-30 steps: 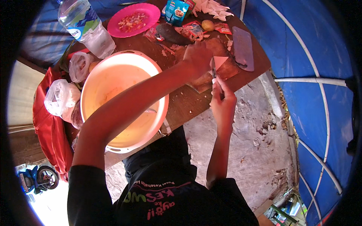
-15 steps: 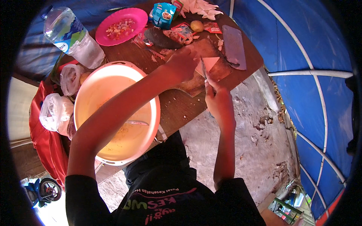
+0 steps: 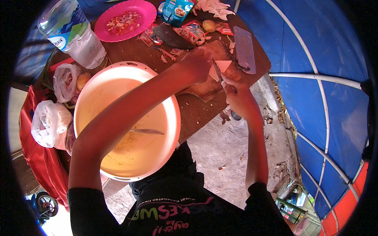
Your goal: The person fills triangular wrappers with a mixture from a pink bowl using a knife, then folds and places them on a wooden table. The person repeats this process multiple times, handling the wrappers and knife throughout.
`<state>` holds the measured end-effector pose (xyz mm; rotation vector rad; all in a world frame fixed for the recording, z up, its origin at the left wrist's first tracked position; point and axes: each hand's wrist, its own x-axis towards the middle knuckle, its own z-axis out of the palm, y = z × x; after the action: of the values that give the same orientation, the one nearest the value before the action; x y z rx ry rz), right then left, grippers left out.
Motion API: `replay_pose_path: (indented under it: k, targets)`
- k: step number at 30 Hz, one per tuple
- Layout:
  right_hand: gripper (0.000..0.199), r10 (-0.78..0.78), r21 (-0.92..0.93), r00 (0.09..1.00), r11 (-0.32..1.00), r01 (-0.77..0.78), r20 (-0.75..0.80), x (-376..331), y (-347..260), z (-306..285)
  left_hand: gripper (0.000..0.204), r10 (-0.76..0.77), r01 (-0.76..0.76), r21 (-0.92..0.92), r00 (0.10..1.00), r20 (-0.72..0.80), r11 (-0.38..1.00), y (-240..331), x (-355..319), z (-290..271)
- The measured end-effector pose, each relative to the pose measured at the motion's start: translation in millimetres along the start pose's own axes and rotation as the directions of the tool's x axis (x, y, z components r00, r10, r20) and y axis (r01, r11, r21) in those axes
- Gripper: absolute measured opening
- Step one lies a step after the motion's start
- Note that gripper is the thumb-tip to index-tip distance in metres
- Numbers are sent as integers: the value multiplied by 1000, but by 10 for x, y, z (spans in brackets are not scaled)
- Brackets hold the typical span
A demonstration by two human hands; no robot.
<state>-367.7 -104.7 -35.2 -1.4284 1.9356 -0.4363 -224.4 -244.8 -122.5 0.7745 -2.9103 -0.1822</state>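
Note:
On the wooden cutting board (image 3: 232, 70) lies a pale, flat, thin piece of food (image 3: 224, 65) with straight cut edges. Closed fingers of my left hand (image 3: 197, 66) hold it down from the left; the fingertips are partly hidden in shadow. My right hand (image 3: 241, 98) grips a knife (image 3: 216, 70) by its handle. The blade stands across the pale piece, close to the left fingers, with pale material on both sides of it. Beneath my left forearm sits a large whitish basin (image 3: 173, 118) with a metal spoon (image 3: 147, 131) and a little yellowish residue.
Behind the board are a dark stone pestle (image 3: 171, 36), a pink plate (image 3: 101, 29) of chopped pieces, a blue pouch (image 3: 175, 12), a round potato-like item (image 3: 209, 26) and similar pale slices (image 3: 214, 8). A plastic case (image 3: 244, 49), water bottle (image 3: 75, 37) and plastic bags (image 3: 47, 122) flank them.
The view has shifted a little. My right hand and the knife handle have moved right and slightly down. My left hand still holds the pale piece on the board.

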Motion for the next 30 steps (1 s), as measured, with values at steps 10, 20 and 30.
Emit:
replay_pose_path:
  k: [10,20,30]
  targets:
    - [40,67,-49,993,996,-72,-96,-39,-34,157,51,-43,72,92,957,-288,993,82,-5,178]
    - [39,-158,-56,938,987,148,-308,19,370,480,48,-23,37,88,987,-156,995,82,-19,94]
    - [39,-250,0,836,958,287,-488,-2,543,795,50,-5,11,107,999,-54,994,33,23,85]
